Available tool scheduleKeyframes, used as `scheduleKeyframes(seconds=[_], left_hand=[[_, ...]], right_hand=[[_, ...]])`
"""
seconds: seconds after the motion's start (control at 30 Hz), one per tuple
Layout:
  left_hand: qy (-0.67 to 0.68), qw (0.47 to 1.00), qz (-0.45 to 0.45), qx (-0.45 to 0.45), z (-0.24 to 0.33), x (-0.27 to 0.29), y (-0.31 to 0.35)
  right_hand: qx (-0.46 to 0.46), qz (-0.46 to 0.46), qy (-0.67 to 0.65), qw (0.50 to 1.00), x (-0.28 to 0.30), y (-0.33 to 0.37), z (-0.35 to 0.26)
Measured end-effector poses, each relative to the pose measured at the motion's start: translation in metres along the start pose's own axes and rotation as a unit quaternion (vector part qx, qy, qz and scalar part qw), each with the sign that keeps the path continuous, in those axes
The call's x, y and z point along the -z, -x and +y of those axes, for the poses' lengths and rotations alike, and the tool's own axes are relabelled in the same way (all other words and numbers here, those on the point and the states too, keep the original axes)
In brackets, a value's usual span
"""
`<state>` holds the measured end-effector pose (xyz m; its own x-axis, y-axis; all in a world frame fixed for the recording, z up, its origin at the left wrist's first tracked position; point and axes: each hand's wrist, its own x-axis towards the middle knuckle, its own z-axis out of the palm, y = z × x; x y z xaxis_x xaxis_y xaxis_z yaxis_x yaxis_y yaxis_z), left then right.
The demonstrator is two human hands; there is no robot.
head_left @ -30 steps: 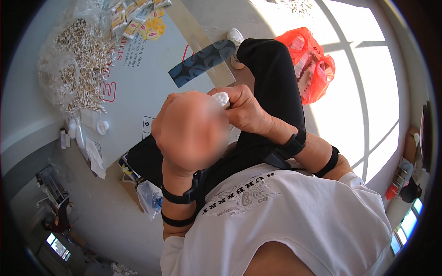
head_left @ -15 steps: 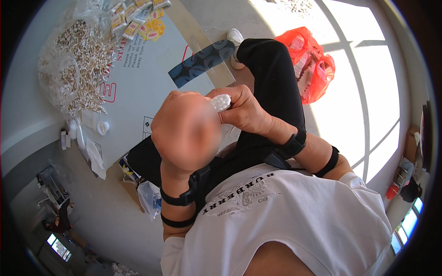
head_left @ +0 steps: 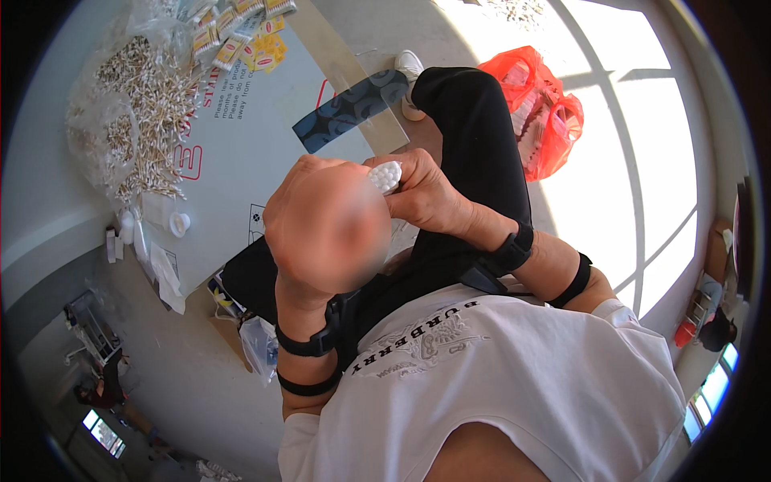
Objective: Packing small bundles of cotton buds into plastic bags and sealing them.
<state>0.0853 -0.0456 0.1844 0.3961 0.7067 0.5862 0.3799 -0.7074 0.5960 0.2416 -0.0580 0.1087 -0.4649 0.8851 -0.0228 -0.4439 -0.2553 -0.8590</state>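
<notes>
A small bundle of cotton swabs (head_left: 385, 177) shows its packed white tips between my two hands, above my lap. My right hand (head_left: 430, 193) pinches the bundle from the right, thumb and fingers closed on it. Against the bundle's left side, my left hand (head_left: 321, 225) is curled up. A blur covers much of that hand, so its fingers and whatever lies inside them are hidden. The swab sticks are also out of sight.
A heap of loose cotton swabs (head_left: 144, 120) in clear plastic lies on the grey board (head_left: 233, 153) at left. Several yellow-and-white packets (head_left: 241, 36) lie behind it, and a white round cap (head_left: 179, 223) nearer. A red plastic bag (head_left: 554, 120) holding pink items stands on the floor at right.
Both hands stay together around the bundle. My left hand has shifted slightly to the right; the swab tips have barely moved.
</notes>
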Motion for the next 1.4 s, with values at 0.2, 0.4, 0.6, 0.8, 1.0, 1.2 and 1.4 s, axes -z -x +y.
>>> scheduleKeyframes(seconds=[0.2,0.4,0.6,0.8,1.0,1.2,1.4], left_hand=[[-0.015,1.000,0.019,-0.015,-0.004,-0.003,0.002],[-0.033,0.999,0.013,-0.005,-0.001,-0.001,-0.002],[-0.041,0.999,0.011,-0.006,0.001,-0.002,-0.001],[-0.006,1.000,0.016,0.014,-0.002,-0.005,0.000],[-0.005,1.000,-0.004,0.009,-0.003,-0.006,0.003],[0.108,0.984,0.045,0.136,0.002,0.000,0.006],[0.360,0.873,0.050,0.327,-0.006,0.010,0.010]], right_hand=[[-0.007,-0.002,0.031,1.000,-0.001,-0.001,-0.003],[0.002,-0.004,0.061,0.998,0.001,-0.002,0.000],[0.006,-0.002,0.020,1.000,-0.003,-0.001,0.002],[0.012,-0.008,0.045,0.999,0.002,0.000,0.002],[0.019,-0.005,0.045,0.999,0.004,0.000,0.002],[-0.035,0.025,0.053,0.998,0.009,-0.002,-0.004],[0.008,0.024,0.097,0.995,0.008,-0.002,-0.002]])
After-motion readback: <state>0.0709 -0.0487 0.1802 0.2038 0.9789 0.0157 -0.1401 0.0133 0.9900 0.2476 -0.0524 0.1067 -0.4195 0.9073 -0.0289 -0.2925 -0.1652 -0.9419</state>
